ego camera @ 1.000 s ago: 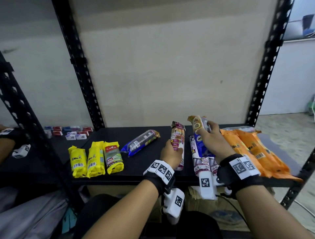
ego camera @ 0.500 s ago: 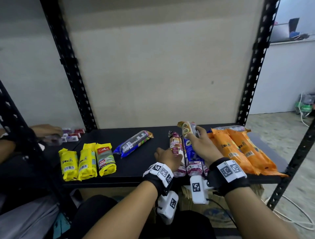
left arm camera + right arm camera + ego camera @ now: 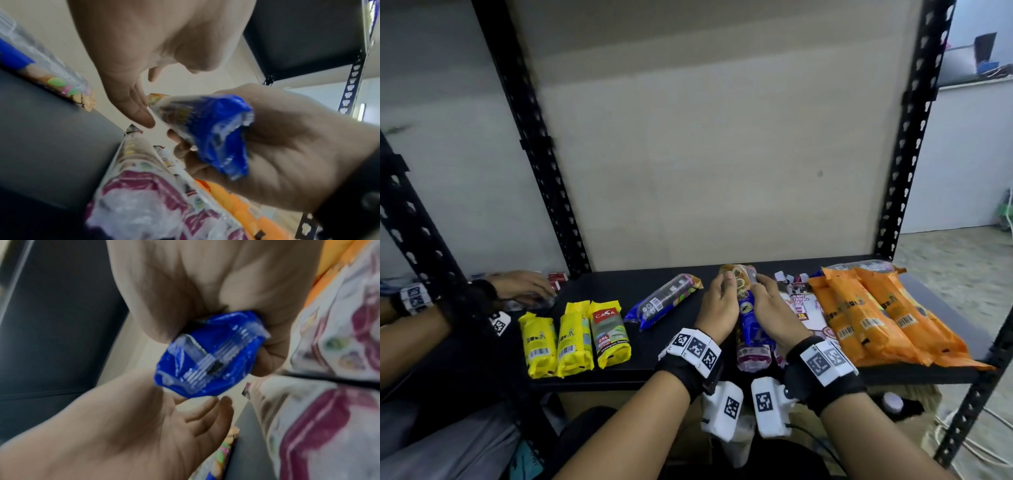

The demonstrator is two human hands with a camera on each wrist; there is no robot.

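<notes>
A blue roll packet [image 3: 751, 325] with an orange, patterned far end is held above the black shelf [image 3: 619, 370]. My right hand [image 3: 760, 287] grips it around the middle; the right wrist view shows its crimped blue end [image 3: 207, 360] poking out of my fist. My left hand [image 3: 724, 286] lies against the roll's left side near the far end. In the left wrist view its fingers [image 3: 139, 110] are straight and touch the wrapper [image 3: 207, 126]. Purple-and-white bag packets [image 3: 751, 356] lie on the shelf under the roll.
Orange packets [image 3: 866, 315] fill the shelf's right end. A second blue roll [image 3: 664, 301] lies left of my hands, then three yellow packets [image 3: 558, 339]. Another person's hand [image 3: 520, 287] works at small boxes far left. Black uprights [image 3: 914, 137] frame the bay.
My left hand let go of the purple-and-white packet, which now lies on the shelf, and moved right onto the blue roll. My right hand kept its grip on the roll.
</notes>
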